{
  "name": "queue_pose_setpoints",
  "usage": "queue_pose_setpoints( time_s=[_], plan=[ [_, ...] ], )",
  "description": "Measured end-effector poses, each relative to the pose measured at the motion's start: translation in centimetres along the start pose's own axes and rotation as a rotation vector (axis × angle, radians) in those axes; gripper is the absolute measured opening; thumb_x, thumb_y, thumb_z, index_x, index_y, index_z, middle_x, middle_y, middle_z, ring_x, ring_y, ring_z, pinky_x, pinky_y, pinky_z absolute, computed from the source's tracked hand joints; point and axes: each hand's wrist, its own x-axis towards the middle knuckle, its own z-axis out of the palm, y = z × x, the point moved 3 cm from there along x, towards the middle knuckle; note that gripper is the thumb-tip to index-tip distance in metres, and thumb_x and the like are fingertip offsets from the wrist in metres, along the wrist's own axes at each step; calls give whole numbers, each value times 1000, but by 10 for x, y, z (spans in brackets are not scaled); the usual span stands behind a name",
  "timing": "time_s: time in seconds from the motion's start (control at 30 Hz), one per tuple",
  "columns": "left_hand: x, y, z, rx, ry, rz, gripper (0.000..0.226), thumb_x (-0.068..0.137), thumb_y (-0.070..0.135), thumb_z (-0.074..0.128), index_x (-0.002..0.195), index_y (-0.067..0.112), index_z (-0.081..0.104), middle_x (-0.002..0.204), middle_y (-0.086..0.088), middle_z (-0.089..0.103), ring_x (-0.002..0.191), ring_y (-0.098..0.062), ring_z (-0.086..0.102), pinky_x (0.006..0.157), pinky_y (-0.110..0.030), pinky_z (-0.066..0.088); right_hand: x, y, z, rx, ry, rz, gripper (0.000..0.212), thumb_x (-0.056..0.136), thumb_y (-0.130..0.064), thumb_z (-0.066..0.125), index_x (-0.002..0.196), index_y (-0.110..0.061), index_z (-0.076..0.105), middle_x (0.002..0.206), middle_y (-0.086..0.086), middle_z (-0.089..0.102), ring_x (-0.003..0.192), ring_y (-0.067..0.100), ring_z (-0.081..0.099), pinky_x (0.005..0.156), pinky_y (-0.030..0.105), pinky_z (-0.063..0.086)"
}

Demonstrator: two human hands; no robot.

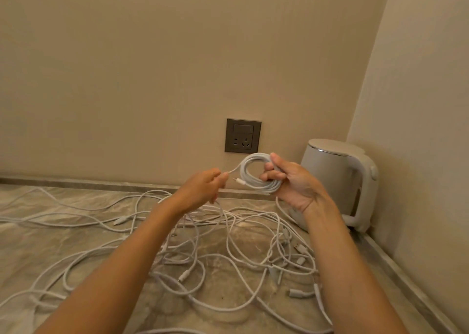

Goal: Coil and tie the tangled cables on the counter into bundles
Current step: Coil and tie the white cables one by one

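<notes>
A round coil of white cable hangs in the air above the counter, near the wall. My right hand grips the coil's right side, thumb on top and fingers curled through the loop. My left hand pinches the strand that leads off the coil's upper left. A white plug end pokes out inside the loop. Below both forearms, several white cables lie tangled across the marble counter, their plugs scattered to the right.
A white electric kettle stands in the back right corner, close behind my right hand. A dark wall socket sits on the wall just above the coil. A low marble ledge borders the counter along both walls.
</notes>
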Motion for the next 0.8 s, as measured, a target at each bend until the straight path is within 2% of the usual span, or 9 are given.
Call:
queue_pose_setpoints(
  time_s=[0.1, 0.23, 0.3, 0.4, 0.5, 0.57, 0.63, 0.73, 0.8],
  plan=[
    [4, -3, 1, 253, -38, -135, 29, 100, 24, 37, 77, 13, 53, 79, -10, 62, 79, -26, 59, 75, -36, 46, 6, -3, -13, -74, 147, -61, 26, 99, -15, 43, 77, -4, 52, 52, -3, 47, 38, 3, 36, 61, 21, 44],
    [5, 28, -20, 516, 284, -104, 33, 101, 27, 31, 107, 9, 57, 94, -14, 62, 83, -28, 57, 71, -35, 44, 13, 5, -17, -584, 303, -83, 34, 99, -23, 46, 67, -12, 53, 43, -8, 41, 46, 7, 38, 67, 30, 33],
    [6, 48, -32, 347, 375, -59, 32, 101, 29, 31, 97, 10, 56, 84, -13, 64, 72, -29, 62, 65, -37, 51, 14, 6, -9, -714, 335, -109, 35, 98, -24, 46, 66, -14, 54, 43, -9, 41, 52, 10, 37, 65, 30, 32],
    [11, 71, -40, -236, 359, -116, 34, 102, 28, 28, 77, 11, 43, 62, -16, 60, 48, -28, 62, 50, -37, 53, 20, 8, 9, -713, 318, -145, 35, 96, -25, 46, 63, -16, 54, 43, -10, 43, 54, 11, 36, 65, 32, 31],
    [13, 76, -42, -580, 334, -217, 33, 102, 26, 28, 76, 11, 42, 62, -14, 55, 41, -24, 58, 45, -32, 53, 24, 8, 23, -655, 286, -161, 36, 97, -25, 45, 64, -15, 54, 45, -8, 44, 54, 11, 38, 63, 31, 33],
    [16, 72, -42, -523, 332, -203, 35, 101, 26, 34, 72, 12, 48, 68, -9, 53, 57, -24, 58, 59, -37, 56, 25, 5, 25, -586, 304, -182, 37, 98, -24, 44, 64, -14, 54, 48, -6, 47, 55, 12, 40, 62, 29, 34],
    [16, 69, -41, -345, 276, -133, 35, 98, 28, 43, 71, 15, 60, 80, -2, 58, 81, -17, 52, 75, -31, 46, 26, 4, 25, -603, 340, -213, 41, 99, -25, 42, 61, -14, 53, 47, -5, 55, 62, 16, 48, 70, 35, 40],
    [13, 69, -37, -388, 104, -69, 26, 96, 27, 48, 103, 15, 70, 108, 5, 59, 105, -5, 46, 86, -25, 30, 25, 13, 31, -533, 271, -179, 39, 101, -24, 38, 66, -13, 50, 54, -2, 67, 79, 22, 62, 89, 37, 45],
    [17, 69, -37, -360, 100, -63, 26, 94, 32, 51, 109, 23, 69, 124, 1, 56, 124, -11, 41, 94, -28, 31, 27, 23, 36, -404, 215, -159, 38, 102, -23, 36, 68, -12, 49, 58, 0, 69, 75, 19, 67, 86, 37, 48]
  ],
)
